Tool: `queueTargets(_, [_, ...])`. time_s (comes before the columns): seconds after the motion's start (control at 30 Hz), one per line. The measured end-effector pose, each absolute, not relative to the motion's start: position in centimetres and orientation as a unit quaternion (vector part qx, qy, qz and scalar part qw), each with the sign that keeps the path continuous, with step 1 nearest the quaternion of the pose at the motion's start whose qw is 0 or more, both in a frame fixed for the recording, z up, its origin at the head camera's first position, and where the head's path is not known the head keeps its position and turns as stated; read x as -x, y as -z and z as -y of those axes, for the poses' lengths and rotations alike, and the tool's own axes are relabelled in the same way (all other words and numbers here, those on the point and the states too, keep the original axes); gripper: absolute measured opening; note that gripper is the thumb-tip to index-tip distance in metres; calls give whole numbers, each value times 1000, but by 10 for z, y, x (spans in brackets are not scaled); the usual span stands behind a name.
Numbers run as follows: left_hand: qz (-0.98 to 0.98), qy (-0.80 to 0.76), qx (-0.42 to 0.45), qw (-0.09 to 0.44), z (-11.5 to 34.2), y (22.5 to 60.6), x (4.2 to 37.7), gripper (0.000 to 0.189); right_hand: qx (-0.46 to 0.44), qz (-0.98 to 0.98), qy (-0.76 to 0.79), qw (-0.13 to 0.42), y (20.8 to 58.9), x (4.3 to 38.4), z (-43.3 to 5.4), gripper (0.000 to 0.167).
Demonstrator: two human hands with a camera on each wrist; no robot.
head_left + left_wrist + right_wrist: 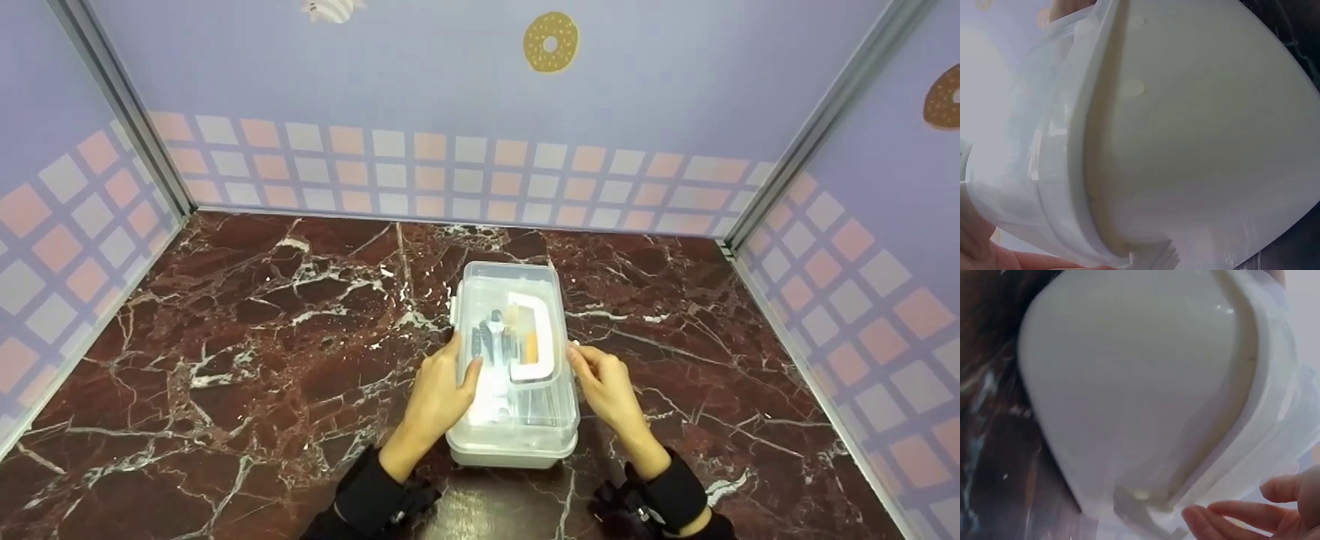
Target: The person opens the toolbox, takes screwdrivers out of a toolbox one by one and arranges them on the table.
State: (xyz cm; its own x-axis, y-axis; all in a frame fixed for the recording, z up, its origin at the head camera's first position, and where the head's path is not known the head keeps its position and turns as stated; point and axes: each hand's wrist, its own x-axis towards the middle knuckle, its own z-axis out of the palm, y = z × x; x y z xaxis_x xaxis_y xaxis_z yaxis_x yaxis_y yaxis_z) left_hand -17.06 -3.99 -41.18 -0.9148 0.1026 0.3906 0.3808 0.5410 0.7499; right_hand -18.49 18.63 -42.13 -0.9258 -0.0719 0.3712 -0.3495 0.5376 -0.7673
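A clear-lidded plastic storage box [517, 442] with a white handle [544, 341] stands lengthwise on the marbled table. Dark slim items and an orange one show through the closed lid, their kinds unclear. My left hand [439, 394] holds the box's left side, thumb over the lid edge and fingers along the wall. A white latch [1154, 256] is near those fingers in the left wrist view. On the other side, my right hand [611, 382] has its fingertips at the lid's right edge. Just beside them, a latch flap [1143, 514] sticks out from the wall.
The dark red marbled tabletop [247, 352] carries small white scraps [386, 272] left of the box. Lilac panels with a checkered band [431, 176] enclose the back and both sides. Each wrist wears a black strap [371, 487].
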Motion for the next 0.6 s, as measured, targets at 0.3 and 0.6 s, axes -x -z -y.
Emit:
queueTargets(0.3, [764,627,129,81,61,421,172,50,-150,811,-548,142,404,183,-174,31])
queueTargets(0.6, [773,614,127,94,67,421,172,49,-138,766,-627,45,393,187,-176,35])
